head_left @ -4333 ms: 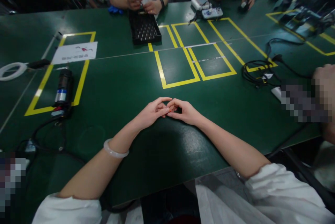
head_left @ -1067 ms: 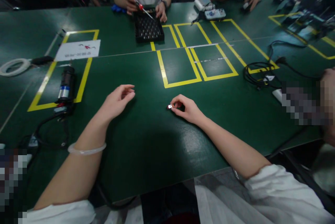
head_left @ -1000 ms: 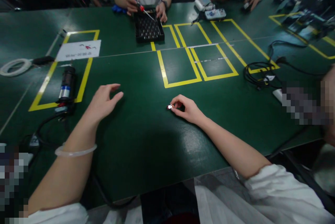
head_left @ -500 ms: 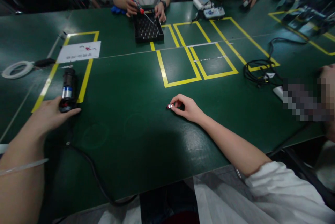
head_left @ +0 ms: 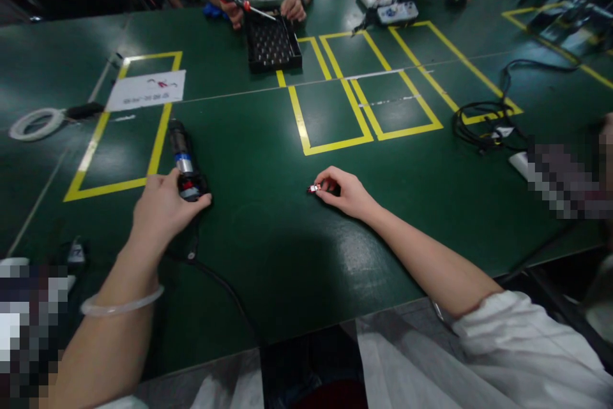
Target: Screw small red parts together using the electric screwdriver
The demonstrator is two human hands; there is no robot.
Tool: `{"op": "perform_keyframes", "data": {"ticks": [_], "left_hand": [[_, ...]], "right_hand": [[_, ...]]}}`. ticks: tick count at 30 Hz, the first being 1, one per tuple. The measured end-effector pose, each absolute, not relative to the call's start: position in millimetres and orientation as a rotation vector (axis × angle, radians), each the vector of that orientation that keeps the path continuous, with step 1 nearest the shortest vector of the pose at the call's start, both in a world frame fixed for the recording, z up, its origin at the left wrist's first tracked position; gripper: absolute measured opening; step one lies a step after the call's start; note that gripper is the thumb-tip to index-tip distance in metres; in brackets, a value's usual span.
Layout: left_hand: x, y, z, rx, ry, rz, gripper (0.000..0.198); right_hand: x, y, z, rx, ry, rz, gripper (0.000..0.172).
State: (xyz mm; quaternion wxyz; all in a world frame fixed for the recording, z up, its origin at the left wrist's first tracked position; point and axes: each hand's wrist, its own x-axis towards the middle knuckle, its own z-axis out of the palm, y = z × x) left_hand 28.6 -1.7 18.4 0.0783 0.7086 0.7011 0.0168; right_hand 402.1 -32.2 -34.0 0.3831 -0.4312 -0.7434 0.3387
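Observation:
My left hand (head_left: 163, 208) is wrapped round the near end of a black cylindrical tool (head_left: 182, 159) with a blue and silver band, which lies on the green table (head_left: 268, 217) with its cable (head_left: 215, 278) trailing toward me. My right hand (head_left: 347, 192) rests on the table in a pinch, holding a small red and silver part (head_left: 313, 189) at its fingertips. The two hands are well apart.
Yellow tape rectangles (head_left: 330, 115) mark the table. A white paper sheet (head_left: 146, 90) and a white coiled ring (head_left: 31, 123) lie at left. Coiled black cables (head_left: 481, 125) lie at right. Across the table a person holds a red screwdriver (head_left: 239, 4) over a black tray (head_left: 272, 45).
My left hand left the right hand, swung left to the black tool, gripped it and has dragged it rightward off the yellow rectangle. The right hand kept pinching the small part in place.

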Motion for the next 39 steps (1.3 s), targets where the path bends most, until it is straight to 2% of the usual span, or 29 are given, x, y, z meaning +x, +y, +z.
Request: {"op": "perform_keyframes", "data": {"ticks": [14,23,28,33,39], "left_hand": [[205.6,-34.4,8.6,2.449,1.664,0.207,0.077],[216.7,-35.3,5.8,2.455,1.594,0.219,0.078],[215.8,-35.7,4.7,2.474,1.602,0.213,0.078],[216.5,-37.1,6.3,2.478,1.604,0.206,0.079],[220.2,-38.4,9.7,2.495,1.615,0.178,0.080]], "right_hand": [[406.7,-30.6,-35.4,-1.192,-1.839,0.744,0.010],[408.6,-29.3,-37.7,-1.204,-1.949,0.705,0.009],[407.5,-31.4,-38.2,-1.163,-1.947,0.742,0.017],[408.3,-32.7,-31.9,-1.118,-1.988,0.705,0.008],[408.9,-33.4,-29.6,-1.102,-2.022,0.673,0.012]]}}
